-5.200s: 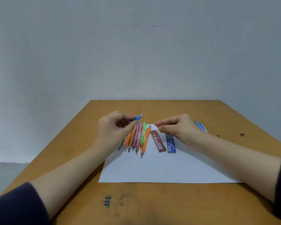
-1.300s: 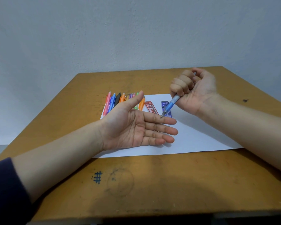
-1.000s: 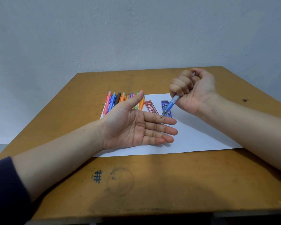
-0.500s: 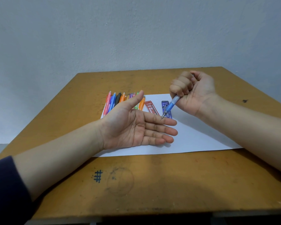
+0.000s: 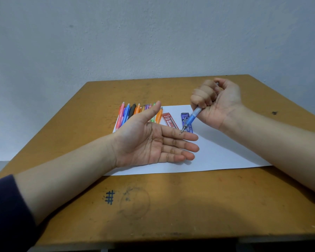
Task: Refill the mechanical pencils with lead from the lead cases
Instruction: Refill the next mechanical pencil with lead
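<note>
My right hand (image 5: 216, 102) grips a blue mechanical pencil (image 5: 190, 120) in a fist, tip slanting down to the left. The tip touches or hovers just over the index finger of my left hand (image 5: 153, 140), which lies palm up with straight fingers over the white paper (image 5: 225, 153). A row of several coloured mechanical pencils (image 5: 133, 111) lies at the paper's far left, partly hidden by my left thumb. A red lead case (image 5: 169, 120) and a blue lead case (image 5: 185, 118) lie side by side behind my left fingers.
The wooden table (image 5: 171, 206) carries a drawn hash mark (image 5: 109, 197) and a faint circle near its front edge. A grey wall stands right behind the table's far edge. A dark spot (image 5: 274, 112) marks the wood at the right.
Since five seconds ago my right hand took the blue pencil into a fist and my left hand turned palm up. In the last second the pencil tip dipped slightly toward my left index finger.
</note>
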